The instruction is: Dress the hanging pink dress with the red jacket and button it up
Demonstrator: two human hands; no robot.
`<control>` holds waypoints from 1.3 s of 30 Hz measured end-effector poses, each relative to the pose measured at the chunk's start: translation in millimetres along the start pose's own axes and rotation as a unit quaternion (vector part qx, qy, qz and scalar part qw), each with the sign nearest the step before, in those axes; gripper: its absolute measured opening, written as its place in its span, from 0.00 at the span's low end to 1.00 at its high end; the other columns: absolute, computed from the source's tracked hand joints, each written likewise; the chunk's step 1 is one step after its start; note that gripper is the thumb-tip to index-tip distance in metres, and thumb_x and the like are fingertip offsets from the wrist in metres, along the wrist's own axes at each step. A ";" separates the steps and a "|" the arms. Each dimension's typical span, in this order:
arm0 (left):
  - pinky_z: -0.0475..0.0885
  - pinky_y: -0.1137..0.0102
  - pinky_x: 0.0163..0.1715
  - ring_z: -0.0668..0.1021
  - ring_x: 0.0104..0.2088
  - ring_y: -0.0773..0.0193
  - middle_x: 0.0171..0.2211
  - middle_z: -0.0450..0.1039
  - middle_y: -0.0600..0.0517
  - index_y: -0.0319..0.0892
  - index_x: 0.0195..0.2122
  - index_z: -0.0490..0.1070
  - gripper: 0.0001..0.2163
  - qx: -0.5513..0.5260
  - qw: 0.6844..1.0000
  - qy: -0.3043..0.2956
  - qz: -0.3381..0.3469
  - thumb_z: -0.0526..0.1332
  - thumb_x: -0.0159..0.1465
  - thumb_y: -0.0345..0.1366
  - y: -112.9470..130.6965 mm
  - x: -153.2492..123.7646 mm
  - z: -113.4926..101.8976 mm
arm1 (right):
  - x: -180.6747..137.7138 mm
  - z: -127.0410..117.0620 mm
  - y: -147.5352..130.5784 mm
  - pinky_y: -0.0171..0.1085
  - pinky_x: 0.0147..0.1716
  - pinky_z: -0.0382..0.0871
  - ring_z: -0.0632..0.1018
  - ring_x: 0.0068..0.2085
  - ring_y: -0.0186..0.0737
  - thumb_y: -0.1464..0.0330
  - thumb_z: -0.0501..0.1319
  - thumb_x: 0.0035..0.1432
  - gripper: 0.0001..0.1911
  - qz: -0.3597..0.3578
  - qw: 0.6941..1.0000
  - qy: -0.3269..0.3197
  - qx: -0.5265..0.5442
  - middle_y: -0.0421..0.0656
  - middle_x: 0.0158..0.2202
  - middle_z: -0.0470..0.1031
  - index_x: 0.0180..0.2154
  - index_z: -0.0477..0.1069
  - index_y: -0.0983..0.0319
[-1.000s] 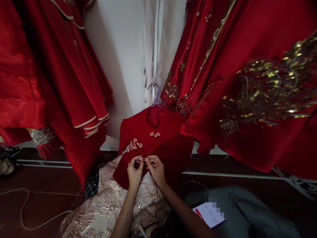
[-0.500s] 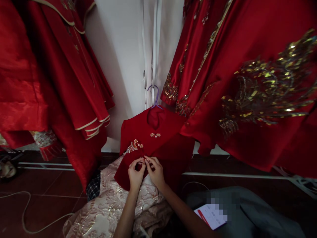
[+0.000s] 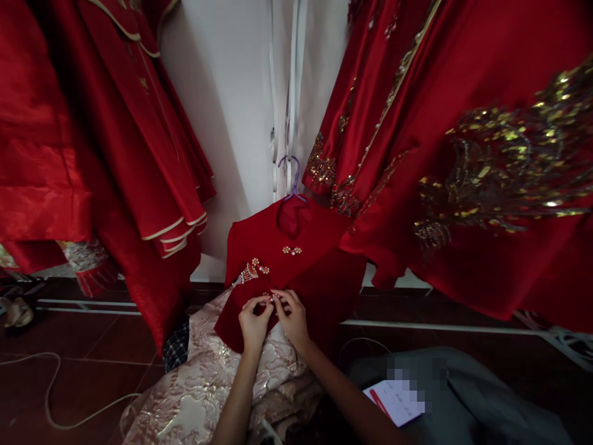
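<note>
A red sleeveless top (image 3: 315, 272) hangs in front of me on a purple hanger (image 3: 295, 176). Its neckline has a jewelled flower clasp (image 3: 291, 250), and a beaded, tasselled ornament (image 3: 250, 272) decorates the chest. Lower on the front, my left hand (image 3: 256, 321) pinches thumb and forefinger at a small jewelled clasp (image 3: 266, 295). My right hand (image 3: 291, 316) pinches at the same clasp from the other side, fingertips almost meeting the left ones. Most of this clasp is hidden by the fingers. Pale pink brocade (image 3: 204, 371) lies beneath both forearms.
Red garments (image 3: 139, 154) hang at the left, and a gold-sequinned red garment (image 3: 500, 173) at the right. White straps (image 3: 290, 80) run down the wall. A lit phone screen (image 3: 393, 402) rests on grey cloth (image 3: 482, 395). A white cable (image 3: 53, 395) crosses the tiled floor.
The view has shifted slightly. Both hands stay pinched at the same spot on the red top, with only small finger movements.
</note>
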State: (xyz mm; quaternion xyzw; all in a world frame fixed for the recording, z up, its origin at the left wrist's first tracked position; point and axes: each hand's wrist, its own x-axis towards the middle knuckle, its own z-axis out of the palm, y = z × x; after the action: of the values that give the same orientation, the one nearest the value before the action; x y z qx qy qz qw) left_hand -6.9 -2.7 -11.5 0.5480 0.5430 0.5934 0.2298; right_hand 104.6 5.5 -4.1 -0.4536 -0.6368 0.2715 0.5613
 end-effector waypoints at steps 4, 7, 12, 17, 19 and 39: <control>0.71 0.65 0.41 0.77 0.35 0.61 0.33 0.76 0.50 0.41 0.34 0.73 0.07 0.013 1.000 -0.010 0.003 0.61 0.54 0.36 -1.4 -0.6 0.5 | 0.6 0.2 1.9 0.32 0.26 0.73 0.75 0.35 0.36 0.66 0.52 0.58 0.11 0.006 1.000 -0.003 0.005 0.46 0.39 0.70 0.40 0.70 0.60; 0.70 0.66 0.42 0.76 0.37 0.63 0.35 0.75 0.49 0.41 0.37 0.71 0.08 -0.003 1.000 0.025 0.006 0.56 0.58 0.35 -3.5 -1.0 0.8 | -2.6 0.1 8.1 0.30 0.24 0.73 0.74 0.30 0.32 0.69 0.50 0.58 0.09 0.021 0.999 0.017 0.044 0.43 0.35 0.68 0.40 0.65 0.61; 0.71 0.69 0.36 0.75 0.33 0.65 0.33 0.72 0.50 0.40 0.35 0.68 0.06 -0.048 0.993 0.107 -0.003 0.53 0.60 0.34 -9.1 -0.9 1.1 | -6.7 1.4 17.3 0.29 0.20 0.70 0.71 0.21 0.28 0.70 0.49 0.58 0.06 0.045 0.995 0.031 0.086 0.36 0.26 0.65 0.39 0.60 0.60; 0.69 0.68 0.40 0.76 0.36 0.63 0.34 0.75 0.49 0.40 0.36 0.72 0.08 -0.024 0.999 0.039 0.026 0.56 0.57 0.32 -4.9 -2.7 0.1 | -5.7 1.2 16.0 0.28 0.20 0.70 0.71 0.21 0.28 0.68 0.50 0.58 0.05 0.046 0.995 0.034 0.084 0.36 0.26 0.65 0.37 0.61 0.60; 0.70 0.67 0.40 0.76 0.36 0.62 0.35 0.76 0.49 0.41 0.37 0.74 0.09 -0.015 0.999 0.019 0.030 0.57 0.56 0.32 -2.1 -3.3 -0.7 | -5.4 0.5 14.7 0.28 0.20 0.70 0.72 0.22 0.29 0.68 0.51 0.58 0.05 0.045 0.995 0.036 0.080 0.37 0.27 0.66 0.37 0.61 0.60; 0.70 0.69 0.40 0.77 0.35 0.64 0.35 0.76 0.49 0.41 0.36 0.73 0.09 -0.046 0.999 -0.023 0.008 0.62 0.56 0.39 2.2 -3.5 -2.6 | -5.4 0.5 15.2 0.30 0.21 0.72 0.74 0.25 0.31 0.67 0.52 0.57 0.06 0.062 0.995 0.021 0.077 0.40 0.30 0.70 0.37 0.64 0.61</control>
State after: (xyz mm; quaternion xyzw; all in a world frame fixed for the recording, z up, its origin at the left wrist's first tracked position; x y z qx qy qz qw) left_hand -7.5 -7.4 -10.4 0.5548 0.5057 0.6062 0.2626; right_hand 108.0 7.4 -19.7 -0.4527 -0.5731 0.3446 0.5898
